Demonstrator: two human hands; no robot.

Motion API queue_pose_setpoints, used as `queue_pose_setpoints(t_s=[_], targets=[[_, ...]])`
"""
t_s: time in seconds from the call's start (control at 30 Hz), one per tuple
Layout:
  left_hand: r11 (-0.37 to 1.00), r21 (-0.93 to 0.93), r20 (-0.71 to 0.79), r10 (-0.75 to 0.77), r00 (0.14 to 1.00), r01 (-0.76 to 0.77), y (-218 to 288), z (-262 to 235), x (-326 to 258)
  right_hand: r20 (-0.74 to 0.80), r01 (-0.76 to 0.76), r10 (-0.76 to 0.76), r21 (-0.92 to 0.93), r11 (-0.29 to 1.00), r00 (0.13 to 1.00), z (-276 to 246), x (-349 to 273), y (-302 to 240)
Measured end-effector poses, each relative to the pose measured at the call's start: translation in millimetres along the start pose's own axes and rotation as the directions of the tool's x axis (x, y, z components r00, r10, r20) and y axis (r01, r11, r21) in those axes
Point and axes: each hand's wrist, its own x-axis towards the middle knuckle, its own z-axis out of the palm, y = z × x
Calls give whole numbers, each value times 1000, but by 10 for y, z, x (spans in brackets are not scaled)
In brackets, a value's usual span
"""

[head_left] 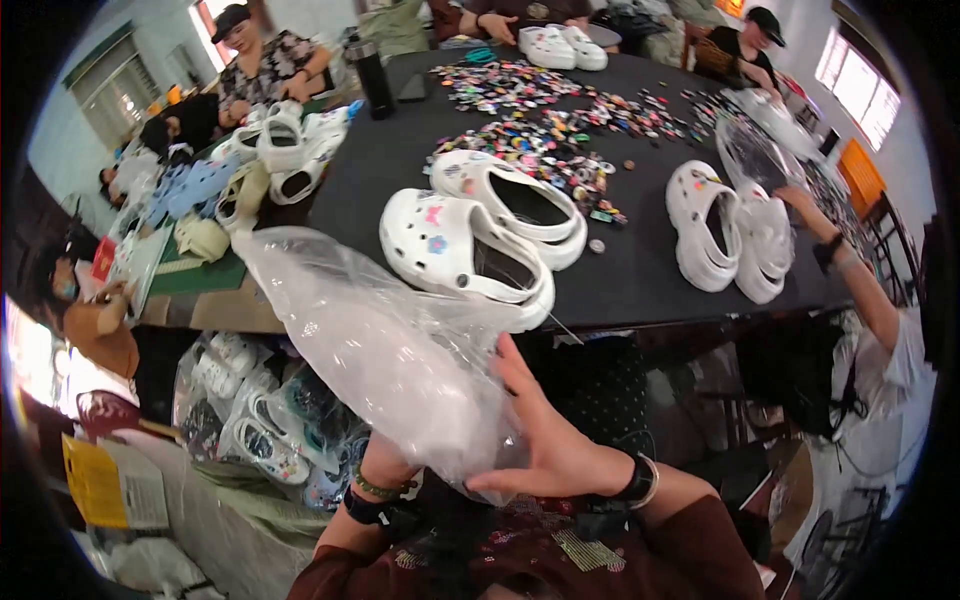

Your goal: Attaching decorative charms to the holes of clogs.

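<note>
A clear plastic bag [365, 345] with a pale, smooth bulky shape inside is in front of me, slanting up to the far left; what it contains is too blurred to name. My left hand [388, 462] is at the bag's near end, its fingers hidden behind the plastic. Fingers spread, my right hand [555, 445] lies against the bag's right side. Just beyond, on the black table [620, 290], stands a pair of white clogs: the nearer clog [440, 235] bears a pink and a blue charm, and the farther clog [500, 195] sits against it.
Many small colourful charms [540, 145] are strewn across the table. At right, another person's hand [797, 200] touches a second white pair [705, 225]. A black bottle [372, 80] and piled clogs [280, 140] are at far left. Bagged clogs [270, 450] lie below, left of me.
</note>
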Motion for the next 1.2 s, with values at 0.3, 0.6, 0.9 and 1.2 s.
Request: queue_pose_setpoints(t_s=[0.3,0.6,0.9,1.2], targets=[[992,116,314,-78,946,43,-628,-709,-811,61,155,-151,-61,986,987,-38,-33,71],[959,-135,149,-228,962,248,-201,-152,-238,327,180,-81,-287,941,942,171,3,561],[55,979,178,245,953,-197,658,-1364,53,411,-20,123,-246,969,903,-123,150,170],[-186,981,72,634,770,62,2140,-3863,2172,373,-80,245,-406,910,895,-13,-161,481]])
